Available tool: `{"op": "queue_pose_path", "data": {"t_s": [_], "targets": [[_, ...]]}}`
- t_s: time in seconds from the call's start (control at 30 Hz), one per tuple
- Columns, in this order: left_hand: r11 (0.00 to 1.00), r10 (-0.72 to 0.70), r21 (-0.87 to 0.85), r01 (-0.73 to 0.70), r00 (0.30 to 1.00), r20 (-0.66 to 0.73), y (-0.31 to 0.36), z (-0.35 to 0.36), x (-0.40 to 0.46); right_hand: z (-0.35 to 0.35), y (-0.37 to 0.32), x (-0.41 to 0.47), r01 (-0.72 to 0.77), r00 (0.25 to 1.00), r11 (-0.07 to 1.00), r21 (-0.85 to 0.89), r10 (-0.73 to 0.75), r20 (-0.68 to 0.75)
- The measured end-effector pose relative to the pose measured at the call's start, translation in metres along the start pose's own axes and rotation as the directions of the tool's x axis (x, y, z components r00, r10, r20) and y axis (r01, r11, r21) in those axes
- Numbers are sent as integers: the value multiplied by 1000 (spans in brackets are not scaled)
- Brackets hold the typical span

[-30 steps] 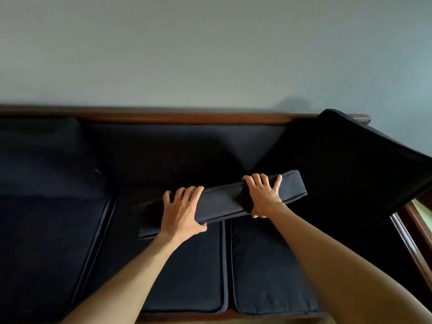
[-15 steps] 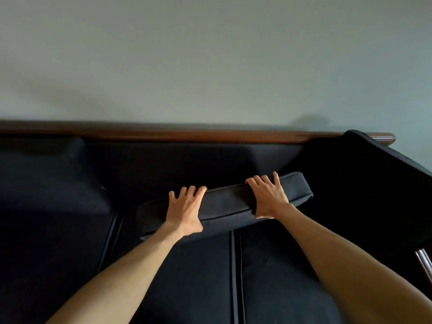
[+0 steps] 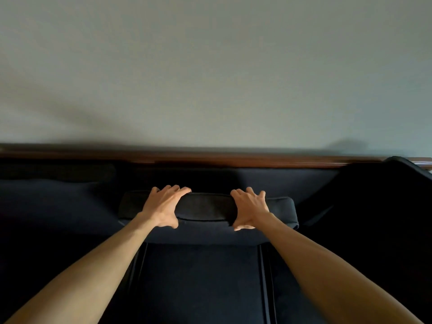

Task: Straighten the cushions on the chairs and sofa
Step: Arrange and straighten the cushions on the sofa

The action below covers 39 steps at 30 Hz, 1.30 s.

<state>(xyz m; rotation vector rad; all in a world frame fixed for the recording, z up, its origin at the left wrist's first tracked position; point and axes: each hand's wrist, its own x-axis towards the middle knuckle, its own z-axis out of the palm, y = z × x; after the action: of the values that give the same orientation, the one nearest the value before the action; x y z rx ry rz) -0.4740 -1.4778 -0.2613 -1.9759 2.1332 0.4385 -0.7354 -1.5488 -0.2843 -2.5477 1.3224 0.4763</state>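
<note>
A dark back cushion (image 3: 205, 208) stands on edge above the middle seat cushion (image 3: 201, 281) of the dark sofa, close to the backrest (image 3: 280, 181). My left hand (image 3: 163, 206) grips its top edge left of centre, fingers over the far side and thumb at the front. My right hand (image 3: 250, 208) grips the same edge right of centre in the same way. Another back cushion (image 3: 378, 206) leans tilted at the right end. A third back cushion (image 3: 53, 202) sits at the left.
The sofa's brown wooden top rail (image 3: 233, 160) runs along a plain pale wall (image 3: 210, 78). Seat cushions lie left and right of the middle one, with narrow gaps (image 3: 263, 284) between them.
Both hands have lifted the cushion's left end and pushed it toward the backrest, so it now sits level over the middle seat. The view has tilted up and shifted left.
</note>
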Motion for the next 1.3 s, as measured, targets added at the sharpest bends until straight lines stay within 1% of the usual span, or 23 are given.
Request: {"op": "queue_pose_path", "data": {"t_s": [0.17,0.43,0.7,0.83,1.03,1.1,1.17,1.3], "targets": [[1000,12,-10,-12,999,31,-44,-1,5,-6,-32,26,-7,1000,1000,18,7,4],[999,31,-46,-30,999,33,-79,3,22,-17,-49,56,-24,999,999,22,23,42],[997,43,-68,-39,997,61,-84,-6,43,-29,-39,70,-43,997,999,17,42,72],[998,40,-48,-36,996,78,-85,-3,52,-26,-36,75,-68,995,998,16,66,81],[998,46,-58,-40,994,97,-88,-8,66,-31,-28,85,-54,994,998,8,53,93],[999,34,-45,-29,993,110,-90,-6,70,-26,-26,88,-54,997,998,14,53,56],[999,15,-32,-12,994,109,-92,-5,74,-20,-23,91,-57,998,998,31,57,-11],[999,-16,-37,17,999,46,-92,-4,79,-9,-13,89,-62,989,998,33,66,-134]]}}
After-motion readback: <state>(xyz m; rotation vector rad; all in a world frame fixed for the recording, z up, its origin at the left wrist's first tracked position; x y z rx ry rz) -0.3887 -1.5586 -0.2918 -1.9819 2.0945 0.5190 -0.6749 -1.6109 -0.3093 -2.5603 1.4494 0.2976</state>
